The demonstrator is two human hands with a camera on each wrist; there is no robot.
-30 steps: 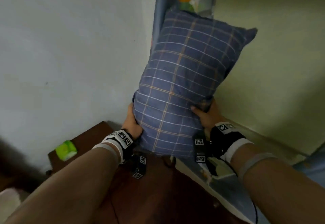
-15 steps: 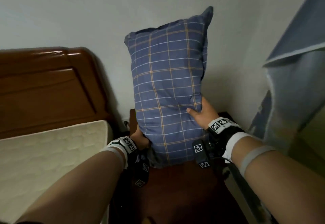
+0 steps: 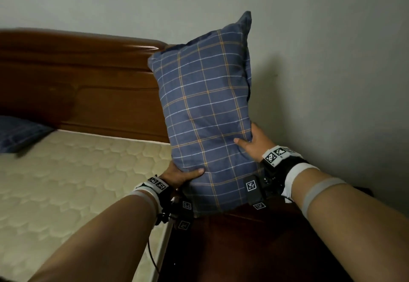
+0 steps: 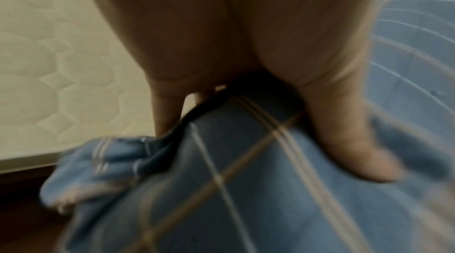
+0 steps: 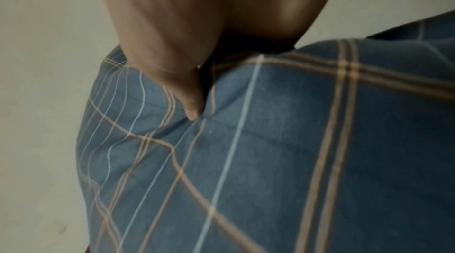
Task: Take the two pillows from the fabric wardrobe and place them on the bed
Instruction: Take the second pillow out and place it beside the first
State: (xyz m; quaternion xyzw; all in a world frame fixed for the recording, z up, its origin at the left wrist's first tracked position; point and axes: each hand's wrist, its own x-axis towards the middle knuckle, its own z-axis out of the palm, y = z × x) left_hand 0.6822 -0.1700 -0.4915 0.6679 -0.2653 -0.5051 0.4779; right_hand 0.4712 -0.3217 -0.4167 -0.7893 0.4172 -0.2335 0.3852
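Observation:
I hold a blue plaid pillow (image 3: 205, 109) upright in the air beside the bed's right edge. My left hand (image 3: 179, 174) grips its lower left corner, thumb on the front face. My right hand (image 3: 252, 144) grips its right side, thumb pressed into the fabric. In the left wrist view the thumb (image 4: 344, 140) digs into the pillow (image 4: 246, 189). The right wrist view shows my thumb (image 5: 187, 97) sunk in the pillow (image 5: 270, 160). A second blue plaid pillow (image 3: 17, 133) lies at the head of the bare mattress (image 3: 77, 182), far left.
A dark wooden headboard (image 3: 88, 82) runs along the wall behind the mattress. A dark wooden nightstand (image 3: 254, 248) stands below the held pillow, between the bed and the grey wall (image 3: 332, 60).
I have turned left, away from the wardrobe, carrying the pillow. The bed and headboard have come into view, then the second pillow on the mattress. Both hands keep their grip.

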